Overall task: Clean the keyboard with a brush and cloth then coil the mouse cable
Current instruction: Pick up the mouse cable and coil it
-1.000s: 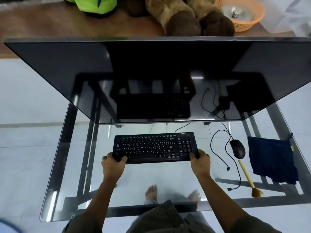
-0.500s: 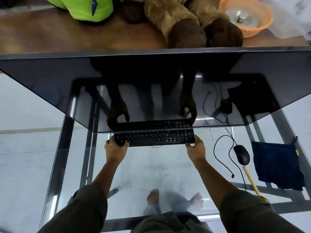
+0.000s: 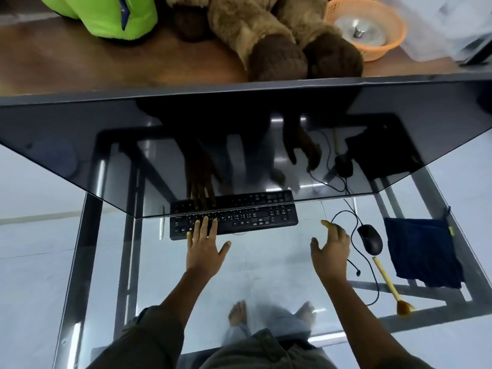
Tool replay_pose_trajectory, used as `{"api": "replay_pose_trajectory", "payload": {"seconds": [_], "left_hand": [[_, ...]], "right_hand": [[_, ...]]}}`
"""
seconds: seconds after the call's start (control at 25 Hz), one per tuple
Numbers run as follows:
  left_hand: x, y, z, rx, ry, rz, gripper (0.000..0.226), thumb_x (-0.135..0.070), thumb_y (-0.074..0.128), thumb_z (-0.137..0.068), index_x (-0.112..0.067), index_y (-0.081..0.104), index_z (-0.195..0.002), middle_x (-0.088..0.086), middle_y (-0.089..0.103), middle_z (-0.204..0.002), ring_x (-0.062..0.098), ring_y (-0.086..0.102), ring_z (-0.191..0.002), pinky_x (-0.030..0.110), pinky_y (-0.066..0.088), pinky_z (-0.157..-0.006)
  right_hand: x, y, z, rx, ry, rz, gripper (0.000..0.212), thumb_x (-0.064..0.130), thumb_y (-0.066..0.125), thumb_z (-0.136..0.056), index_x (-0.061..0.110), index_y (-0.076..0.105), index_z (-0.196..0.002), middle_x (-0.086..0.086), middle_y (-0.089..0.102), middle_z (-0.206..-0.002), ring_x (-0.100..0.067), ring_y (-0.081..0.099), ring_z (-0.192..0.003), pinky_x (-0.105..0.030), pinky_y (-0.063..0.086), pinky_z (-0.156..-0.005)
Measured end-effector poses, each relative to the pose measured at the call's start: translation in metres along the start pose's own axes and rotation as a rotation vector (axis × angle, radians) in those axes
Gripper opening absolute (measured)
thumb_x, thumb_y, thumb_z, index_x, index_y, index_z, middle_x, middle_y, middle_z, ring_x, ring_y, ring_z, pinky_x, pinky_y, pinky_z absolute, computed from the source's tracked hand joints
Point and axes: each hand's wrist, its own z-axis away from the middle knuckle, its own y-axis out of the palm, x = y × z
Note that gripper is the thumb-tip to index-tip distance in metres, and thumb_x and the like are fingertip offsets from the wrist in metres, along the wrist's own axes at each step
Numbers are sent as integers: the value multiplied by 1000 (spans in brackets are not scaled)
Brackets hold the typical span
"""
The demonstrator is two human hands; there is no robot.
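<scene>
A black keyboard [image 3: 245, 222] lies on the glass table [image 3: 266, 262], its far half hidden under the dark monitor's lower edge. My left hand [image 3: 205, 246] rests flat and open, fingertips on the keyboard's left keys. My right hand [image 3: 331, 249] hovers open, apart from the keyboard's right end, holding nothing. To its right sit a black mouse [image 3: 370, 239] with its loose cable [image 3: 372, 278], a yellow-handled brush [image 3: 388, 283] and a dark blue cloth [image 3: 423, 251].
A large dark monitor [image 3: 239, 145] leans over the table's far half and mirrors the hands. Behind it a wooden surface holds a green plush [image 3: 117, 14], a brown plush [image 3: 279, 43] and an orange basket [image 3: 372, 25]. Bare feet show under the glass.
Both hands pushed the keyboard away, under the monitor's edge, then let go. The left hand now lies flat on the keys; the right has drawn back and opened.
</scene>
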Motion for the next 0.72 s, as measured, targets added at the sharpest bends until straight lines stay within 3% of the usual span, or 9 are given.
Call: {"api": "replay_pose_trajectory", "payload": {"seconds": [0.08, 0.16, 0.24, 0.32, 0.36, 0.44, 0.6, 0.72], "left_hand": [[-3, 2, 1, 36, -4, -20, 80, -62, 42, -94, -20, 17, -157, 8, 5, -166, 30, 0, -153, 50, 5, -123], [-5, -1, 1, 60, -21, -21, 82, -64, 43, -93, -21, 15, -157, 8, 3, -166, 29, -2, -153, 50, 4, -122], [-11, -9, 2, 102, -36, 6, 83, -62, 47, -92, -21, 14, -157, 6, 4, -166, 28, -2, -153, 48, 3, -122], [-25, -22, 7, 191, 15, 168, 80, -50, 56, -93, -21, 18, -156, 4, 15, -165, 24, 10, -152, 42, 13, -123], [-35, -30, 11, 237, 71, 290, 75, -42, 61, -93, -22, 22, -155, 2, 23, -163, 20, 19, -150, 36, 20, -121], [-61, -52, 21, 252, 227, 481, 70, -25, 66, -91, -28, 30, -152, -4, 33, -158, 13, 30, -145, 24, 24, -115], [-112, -99, 41, 207, 499, 639, 69, -19, 70, -88, -40, 40, -145, -18, 37, -152, -2, 33, -139, 18, 26, -112], [-136, -127, 48, 196, 617, 763, 40, -20, 69, -91, -39, 59, -125, -13, 55, -134, 2, 51, -127, 19, 40, -106]], "right_hand": [[-21, -12, 6, 34, 135, 176, 65, 19, 75, -82, 14, 44, -139, -15, 47, -141, -36, 38, -133, -55, 34, -107], [-44, -19, 13, 202, 279, 345, 69, 30, 72, -86, 15, 39, -144, -12, 49, -143, -34, 37, -137, -49, 28, -112], [-56, -24, 19, 331, 312, 422, 44, 35, 62, -93, 16, 51, -131, -8, 65, -124, -31, 53, -124, -43, 36, -107], [-45, -34, 25, 361, 259, 241, 16, 30, 56, -98, 15, 62, -96, -4, 69, -85, -28, 67, -91, -40, 52, -87], [-33, -41, 27, 377, 228, 89, 22, 27, 55, -100, 13, 62, -84, -3, 65, -71, -24, 67, -72, -39, 56, -75], [8, -61, 33, 437, 194, -207, 31, 27, 53, -101, 7, 63, -80, -4, 57, -61, -19, 59, -52, -30, 51, -56], [101, -111, 51, 593, 122, -610, 41, 35, 54, -101, 3, 60, -77, -4, 38, -53, -20, 40, -48, -24, 39, -49], [151, -142, 59, 740, 109, -880, 37, 30, 53, -102, 8, 55, -72, 2, 26, -51, -15, 23, -44, -26, 33, -47]]}}
